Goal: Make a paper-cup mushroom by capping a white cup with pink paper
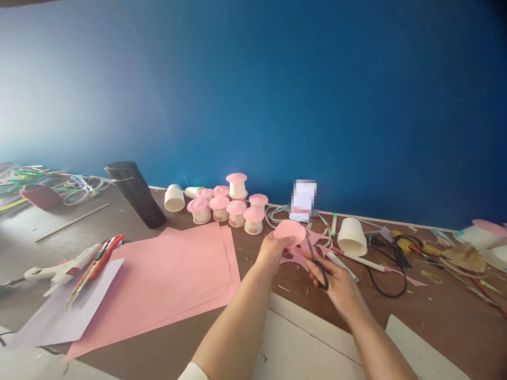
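My left hand (271,249) is closed on the edge of a pink paper disc (289,231), held up above the brown table (415,311). My right hand (335,279) grips black-handled scissors (315,256), whose blades reach up to the disc's right edge. Pink paper offcuts (297,258) lie on the table just under both hands. A stack of pink paper sheets (178,274) lies to the left of my left forearm.
Several white paper cups with pink lids (229,203) stand at the wall, beside an upturned cup (174,198) and a black cylinder (137,192). Another upturned cup (351,236), a pen (358,260) and cables (390,269) lie right. A glue gun (59,269) lies left.
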Available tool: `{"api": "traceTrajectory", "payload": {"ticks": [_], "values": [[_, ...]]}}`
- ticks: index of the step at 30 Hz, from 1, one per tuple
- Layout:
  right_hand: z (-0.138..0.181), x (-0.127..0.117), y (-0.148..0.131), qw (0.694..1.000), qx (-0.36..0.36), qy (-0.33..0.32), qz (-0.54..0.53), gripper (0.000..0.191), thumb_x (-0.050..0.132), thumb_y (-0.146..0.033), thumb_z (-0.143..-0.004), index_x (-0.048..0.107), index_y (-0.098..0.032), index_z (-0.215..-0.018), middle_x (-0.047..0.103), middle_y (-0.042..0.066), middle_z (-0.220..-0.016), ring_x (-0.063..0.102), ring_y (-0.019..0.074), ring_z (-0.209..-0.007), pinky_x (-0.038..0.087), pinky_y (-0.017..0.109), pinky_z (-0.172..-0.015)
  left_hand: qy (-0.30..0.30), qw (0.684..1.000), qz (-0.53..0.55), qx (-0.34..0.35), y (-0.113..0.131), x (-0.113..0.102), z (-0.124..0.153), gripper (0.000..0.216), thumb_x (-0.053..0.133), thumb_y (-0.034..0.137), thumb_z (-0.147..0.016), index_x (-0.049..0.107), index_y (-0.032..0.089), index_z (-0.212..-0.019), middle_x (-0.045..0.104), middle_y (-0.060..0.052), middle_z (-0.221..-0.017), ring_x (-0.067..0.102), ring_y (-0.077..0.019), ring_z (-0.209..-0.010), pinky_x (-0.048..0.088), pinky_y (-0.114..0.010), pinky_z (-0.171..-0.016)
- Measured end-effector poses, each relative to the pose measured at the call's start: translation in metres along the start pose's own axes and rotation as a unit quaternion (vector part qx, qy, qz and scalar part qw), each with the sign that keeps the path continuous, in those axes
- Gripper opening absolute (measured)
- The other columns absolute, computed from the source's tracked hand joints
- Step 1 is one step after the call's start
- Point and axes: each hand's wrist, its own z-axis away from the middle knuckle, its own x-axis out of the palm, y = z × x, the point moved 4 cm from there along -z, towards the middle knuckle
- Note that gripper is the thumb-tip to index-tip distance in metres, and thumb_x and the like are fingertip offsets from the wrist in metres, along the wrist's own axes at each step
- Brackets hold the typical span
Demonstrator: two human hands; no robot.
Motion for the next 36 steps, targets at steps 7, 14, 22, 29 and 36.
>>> {"api": "traceTrajectory", "payload": {"ticks": [7, 14, 22, 29, 36], "values": [[0.000, 0.001, 0.001, 1.000, 0.000, -0.001, -0.007, 0.049, 0.076, -0.053, -0.065, 0.076, -0.022, -0.102, 0.061, -0.001, -0.063, 0.053, 0.0139, -0.057, 0.045, 0.027, -0.058, 0.002, 1.000, 0.015, 0.014, -0.001, 0.000, -0.002, 0.040, 0.080, 0.022, -0.059, 0.067, 0.014, -0.096, 0.068, -0.009, -0.095, 0.061, -0.0164, -0.079, 0.049, -0.027, -0.069], [-0.001, 0.000, 0.002, 1.000, -0.001, 0.003, 0.011, 0.050, 0.076, -0.054, -0.065, 0.076, -0.022, -0.103, 0.062, 0.000, -0.063, 0.054, 0.0148, -0.057, 0.045, 0.027, -0.057, 0.004, 1.000, 0.020, 0.016, -0.005, -0.002, -0.005, 0.039, 0.079, 0.023, -0.062, 0.068, 0.015, -0.099, 0.069, -0.010, -0.099, 0.062, -0.0154, -0.080, 0.049, -0.025, -0.068], [-0.003, -0.001, 0.010, 1.000, 0.008, 0.021, -0.019, 0.053, 0.077, -0.052, -0.066, 0.074, -0.020, -0.109, 0.063, 0.000, -0.066, 0.056, 0.0142, -0.060, 0.046, 0.026, -0.058, 0.011, 0.998, 0.053, 0.015, -0.003, -0.002, -0.004, 0.040, 0.079, 0.022, -0.063, 0.067, 0.016, -0.101, 0.069, -0.010, -0.106, 0.064, -0.0165, -0.086, 0.050, -0.025, -0.072], [-0.006, -0.010, 0.017, 0.997, 0.012, 0.074, -0.030, 0.055, 0.073, -0.053, -0.072, 0.071, -0.020, -0.116, 0.063, 0.002, -0.071, 0.056, 0.0137, -0.062, 0.041, 0.023, -0.051, 0.009, 0.998, 0.067, 0.001, -0.002, 0.000, -0.001, 0.038, 0.081, 0.023, -0.062, 0.067, 0.014, -0.097, 0.069, -0.012, -0.105, 0.064, -0.0165, -0.085, 0.051, -0.028, -0.077], [-0.005, -0.009, 0.013, 0.998, 0.012, 0.060, -0.027, 0.052, 0.072, -0.053, -0.072, 0.071, -0.022, -0.113, 0.063, 0.000, -0.072, 0.056, 0.0143, -0.064, 0.043, 0.024, -0.055, -0.006, 0.998, 0.070, 0.001, 0.000, 0.002, 0.002, 0.033, 0.080, 0.022, -0.061, 0.065, 0.015, -0.089, 0.068, -0.006, -0.091, 0.058, -0.0089, -0.070, 0.047, -0.023, -0.071]]}}
